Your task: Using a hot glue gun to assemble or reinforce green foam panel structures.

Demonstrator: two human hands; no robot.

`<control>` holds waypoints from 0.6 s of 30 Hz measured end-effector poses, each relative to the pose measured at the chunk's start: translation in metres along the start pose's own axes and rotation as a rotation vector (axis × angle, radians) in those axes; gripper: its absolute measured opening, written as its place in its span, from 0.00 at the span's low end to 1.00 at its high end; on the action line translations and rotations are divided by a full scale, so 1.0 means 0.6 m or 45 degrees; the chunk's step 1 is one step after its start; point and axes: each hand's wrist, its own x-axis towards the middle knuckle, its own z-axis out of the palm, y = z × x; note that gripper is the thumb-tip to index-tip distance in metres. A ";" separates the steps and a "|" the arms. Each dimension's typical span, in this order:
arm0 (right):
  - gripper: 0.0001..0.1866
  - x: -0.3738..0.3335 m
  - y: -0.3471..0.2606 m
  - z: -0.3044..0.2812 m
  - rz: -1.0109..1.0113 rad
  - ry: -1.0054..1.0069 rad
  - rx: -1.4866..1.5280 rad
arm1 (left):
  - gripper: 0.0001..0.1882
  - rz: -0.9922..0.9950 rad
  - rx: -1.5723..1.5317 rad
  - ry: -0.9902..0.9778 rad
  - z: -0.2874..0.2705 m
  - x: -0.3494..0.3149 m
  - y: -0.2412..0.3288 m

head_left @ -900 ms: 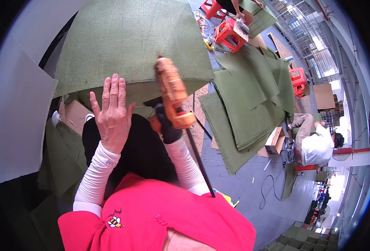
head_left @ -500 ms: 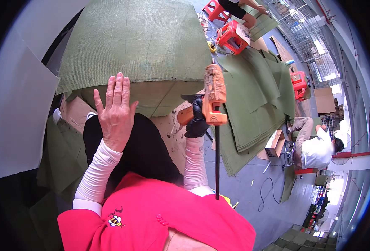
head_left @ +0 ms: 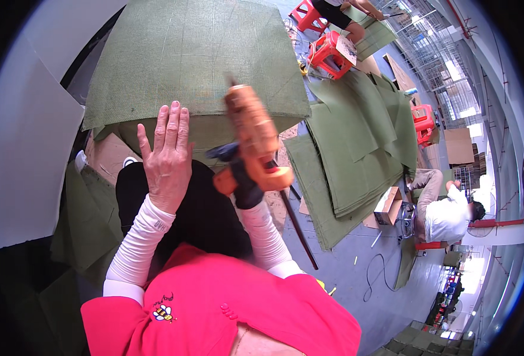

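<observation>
A large green woven sheet [head_left: 190,53] lies in front of me, its near edge bending across above my knees. My left hand [head_left: 168,155] is bare and open, fingers stretched out, with the fingertips at that near edge. In a dark glove, my right hand [head_left: 247,193] is closed round the handle of an orange glue gun [head_left: 255,127], smeared by motion. The gun's nozzle points away from me, over the sheet's near right part. A long dark glue stick [head_left: 300,234] sticks out of its back end toward me.
To the right, a stack of green sheets [head_left: 357,160] lies on the grey floor. Red stools [head_left: 332,56] stand beyond it. A co-worker in white [head_left: 446,216] sits at the right, near an open cardboard box [head_left: 388,204]; another person [head_left: 348,24] is at the far top.
My right hand has swung the glue gun leftward, from beside the sheet's right corner to over its near edge, and the gun now tilts. The left hand has barely moved.
</observation>
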 end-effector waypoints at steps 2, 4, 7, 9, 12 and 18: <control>0.13 0.018 -0.008 -0.035 -0.024 0.152 0.058 | 0.41 -0.004 -0.006 0.003 0.002 0.000 0.000; 0.13 0.028 -0.015 -0.055 0.005 0.260 0.083 | 0.41 -0.009 -0.015 0.007 0.003 -0.001 0.001; 0.11 0.026 -0.025 -0.051 0.126 0.308 0.179 | 0.42 -0.010 -0.038 -0.009 0.000 -0.001 0.001; 0.11 0.015 -0.030 -0.034 0.168 0.220 0.164 | 0.42 0.001 -0.032 0.007 -0.004 0.002 0.002; 0.12 -0.007 -0.040 -0.021 0.178 0.030 -0.126 | 0.38 -0.003 -0.063 -0.021 -0.017 0.005 0.002; 0.14 0.018 -0.040 -0.050 0.218 0.288 0.221 | 0.24 0.138 -0.245 0.154 -0.034 0.046 0.030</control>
